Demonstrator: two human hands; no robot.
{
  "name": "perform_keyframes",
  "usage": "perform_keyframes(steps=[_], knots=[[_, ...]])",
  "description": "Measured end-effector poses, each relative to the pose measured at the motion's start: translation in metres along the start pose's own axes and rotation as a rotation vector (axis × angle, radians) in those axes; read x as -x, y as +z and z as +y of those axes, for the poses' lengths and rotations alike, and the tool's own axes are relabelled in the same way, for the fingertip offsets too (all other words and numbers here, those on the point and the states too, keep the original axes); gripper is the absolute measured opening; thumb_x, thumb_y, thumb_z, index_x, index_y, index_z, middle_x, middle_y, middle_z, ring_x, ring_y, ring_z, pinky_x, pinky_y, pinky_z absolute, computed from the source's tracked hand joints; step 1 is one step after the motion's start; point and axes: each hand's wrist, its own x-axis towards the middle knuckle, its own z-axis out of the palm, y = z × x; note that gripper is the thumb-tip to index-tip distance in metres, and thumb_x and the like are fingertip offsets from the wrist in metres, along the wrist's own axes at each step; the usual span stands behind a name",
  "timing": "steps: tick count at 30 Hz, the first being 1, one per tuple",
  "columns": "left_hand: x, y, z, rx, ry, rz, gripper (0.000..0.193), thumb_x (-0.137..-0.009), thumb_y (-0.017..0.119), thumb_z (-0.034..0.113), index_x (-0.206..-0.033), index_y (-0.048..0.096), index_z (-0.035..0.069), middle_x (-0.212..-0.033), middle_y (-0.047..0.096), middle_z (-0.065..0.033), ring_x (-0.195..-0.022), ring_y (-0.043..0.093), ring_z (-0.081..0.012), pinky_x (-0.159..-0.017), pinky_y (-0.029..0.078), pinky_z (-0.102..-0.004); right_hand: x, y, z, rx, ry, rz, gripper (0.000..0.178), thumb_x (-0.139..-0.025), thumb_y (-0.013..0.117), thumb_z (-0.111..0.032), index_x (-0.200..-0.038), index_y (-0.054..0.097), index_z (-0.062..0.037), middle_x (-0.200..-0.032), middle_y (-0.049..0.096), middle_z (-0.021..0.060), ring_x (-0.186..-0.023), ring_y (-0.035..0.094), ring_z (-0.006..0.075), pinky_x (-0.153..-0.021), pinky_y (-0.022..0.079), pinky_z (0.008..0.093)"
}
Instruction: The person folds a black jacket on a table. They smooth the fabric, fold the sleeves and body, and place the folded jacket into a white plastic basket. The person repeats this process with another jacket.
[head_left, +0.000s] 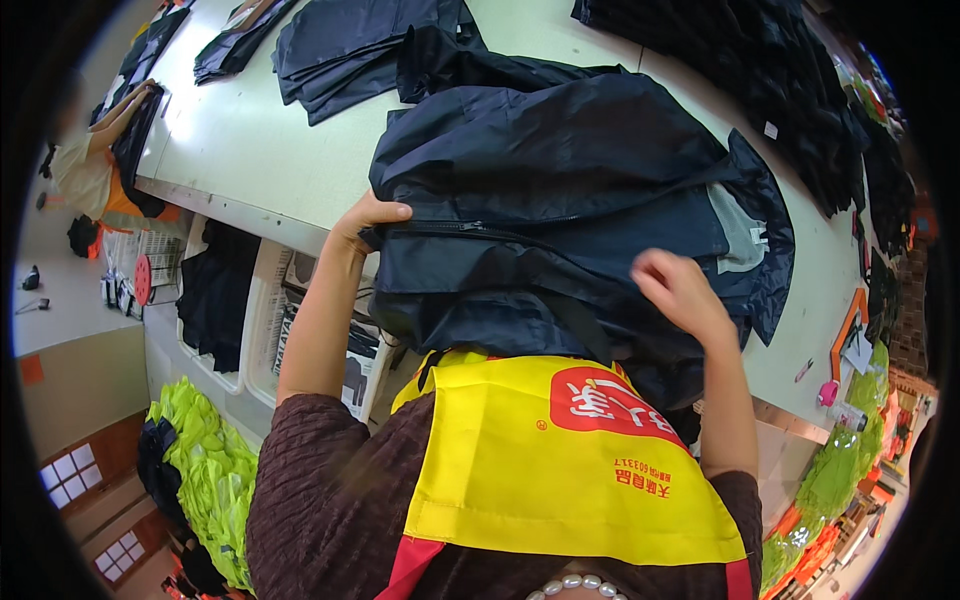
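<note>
1. Between 9 and 10 o'clock, at the rim: another person (82, 180), blurred, beside dark cloth.
2. 8 o'clock: heap of lime-green clothes (205, 485), crumpled.
3. 9 o'clock: white bins (265, 320) side by side below the edge of the pale desk (290, 180); dark cloth (220, 290) in the left one.
4. 11 o'clock: folded dark clothes (345, 55) stacked on the desk, just beyond the jacket.
5. 10 o'clock, close in: left hand (372, 218). Grip narrow, on the jacket's edge at the zip's left end; thumb on top, fingers mostly hidden.
6. Centre toward 1 o'clock: dark jacket (540, 140), spread on the desk, near side against the yellow apron (570, 460). Zip (470, 227) runs rightward from the left hand.
7. 3 o'clock: right hand (685, 290), over the jacket's right part, fingers curled in, blurred. Cannot tell whether it touches or holds cloth.
8. Just right of that hand, toward 2 o'clock: grey lining (738, 240) with a white label, showing at the jacket's opening.
9. Between 1 and 2 o'clock: pile of dark clothes (740, 75) on the desk.
10. Between 3 and 4 o'clock: small pink object (828, 393), near the desk's edge.
</note>
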Motion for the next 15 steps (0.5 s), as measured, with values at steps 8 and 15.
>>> perform_keyframes(steps=[8, 15], knots=[[0.011, 0.03, 0.007, 0.187, 0.033, -0.103, 0.076, -0.055, 0.071, 0.005, -0.126, 0.046, -0.002, -0.117, 0.059, -0.0146, -0.103, 0.059, -0.0267, -0.093, 0.047, -0.0375, -0.09, 0.101, -0.105, 0.185, -0.434, 0.306, 0.022, -0.077, 0.07, -0.018, -0.089, 0.059, -0.0041, -0.083, 0.059, 0.0135, -0.07, 0.061, 0.028, -0.063, 0.052, 0.0326], [0.017, 0.038, 0.003, 0.225, 0.054, -0.137, 0.078, -0.053, 0.063, 0.005, -0.127, 0.043, -0.005, -0.119, 0.056, -0.0164, -0.106, 0.059, -0.029, -0.098, 0.044, -0.0386, -0.091, 0.096, -0.101, -0.046, -0.365, 0.342, 0.011, -0.082, 0.062, -0.01, -0.077, 0.059, 0.0, -0.076, 0.062, 0.0164, -0.069, 0.061, 0.0297, -0.064, 0.051, 0.0346]])
